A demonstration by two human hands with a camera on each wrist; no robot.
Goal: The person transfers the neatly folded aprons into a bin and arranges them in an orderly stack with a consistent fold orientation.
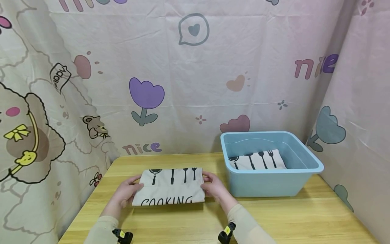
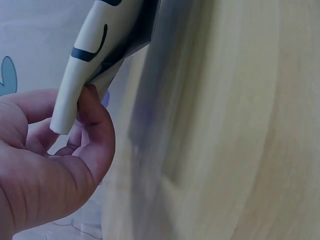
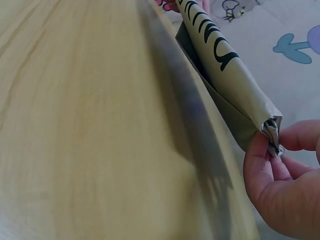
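Both hands hold a folded white cloth point(image 1: 170, 186) printed with black kitchen utensils and the word COOKING. My left hand point(image 1: 129, 189) pinches its left edge, thumb on top and fingers beneath. At the opposite edge, my right hand point(image 1: 214, 184) grips the folded layers between thumb and fingers. The wrist views show the cloth point(image 3: 225, 75) raised over the table, casting a shadow on the wood. Its underside looks dark grey, and the layers point(image 2: 75, 95) bend round at the near fold.
A light blue plastic tub point(image 1: 262, 183) stands on the wooden table point(image 1: 170, 227) to the right of my right hand. Inside lies another white cloth point(image 1: 259, 161) with the same utensil print. A patterned curtain point(image 1: 189, 74) hangs behind and along both sides.
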